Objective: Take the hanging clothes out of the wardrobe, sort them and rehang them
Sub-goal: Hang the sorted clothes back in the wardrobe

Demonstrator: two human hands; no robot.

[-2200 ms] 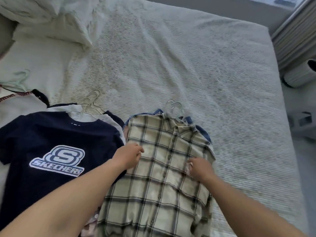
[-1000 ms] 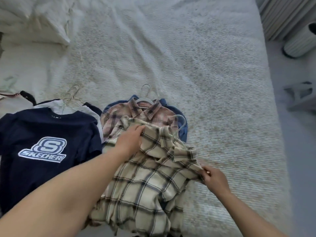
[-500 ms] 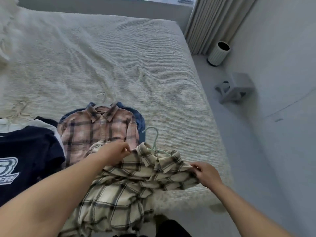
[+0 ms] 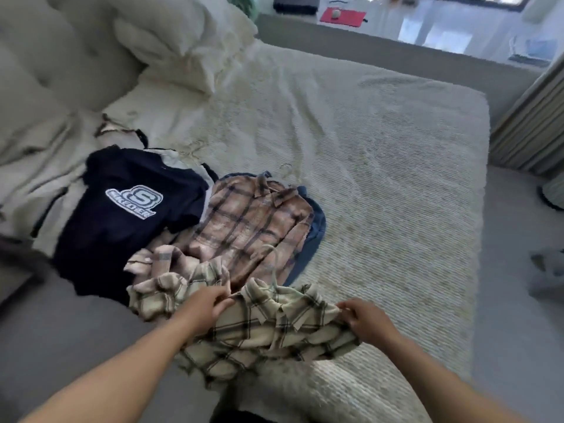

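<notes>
Daylight pours in from the window [image 4: 442,22] at the far top right, where the glass is blown out to a pale glare, and it falls soft and even across the bedspread [image 4: 351,148] with only faint shadows in its folds. My view is smeared by motion: the logo on the navy T-shirt [image 4: 122,215] reads blurred, and the floor at right is a grey smudge. The wide lens bows the bed's edges, and the left side sits dimmer.
</notes>
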